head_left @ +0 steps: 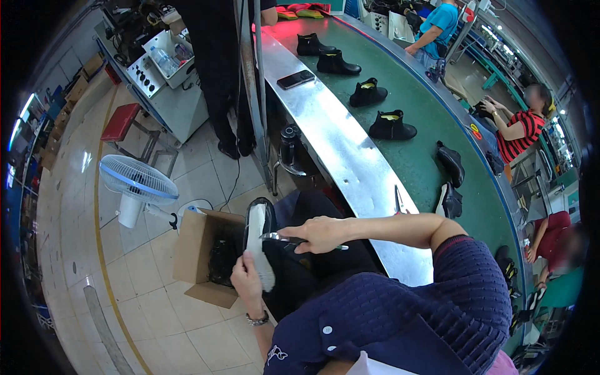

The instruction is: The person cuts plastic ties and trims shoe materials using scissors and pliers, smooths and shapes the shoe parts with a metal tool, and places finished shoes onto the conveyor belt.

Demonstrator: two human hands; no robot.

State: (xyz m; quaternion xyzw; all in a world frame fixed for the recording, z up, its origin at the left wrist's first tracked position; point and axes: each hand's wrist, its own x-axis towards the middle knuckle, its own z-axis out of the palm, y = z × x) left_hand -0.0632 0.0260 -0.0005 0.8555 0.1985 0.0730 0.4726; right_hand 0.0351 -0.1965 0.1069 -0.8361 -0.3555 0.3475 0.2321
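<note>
Over my lap, my left hand (247,278) is closed on the lower end of a black shoe, whose long white sole-shaped face (255,232) is turned up. Its far end shows a black rim. My right hand (322,235) is wrapped round a hand tool with a shiny metal tip (272,237). That tip points left and reaches the white face's edge. A thin end with a green tip sticks out behind my right hand; the tool's exact kind is hidden by my fingers.
An open cardboard box (194,250) with black plastic inside stands left of my knees, near a fan (139,178). On my right runs a metal ledge (350,150) with a phone (295,79) and a pointed tool. Beyond it, several black ankle boots (392,126) stand on a green conveyor (412,159). Other people work nearby.
</note>
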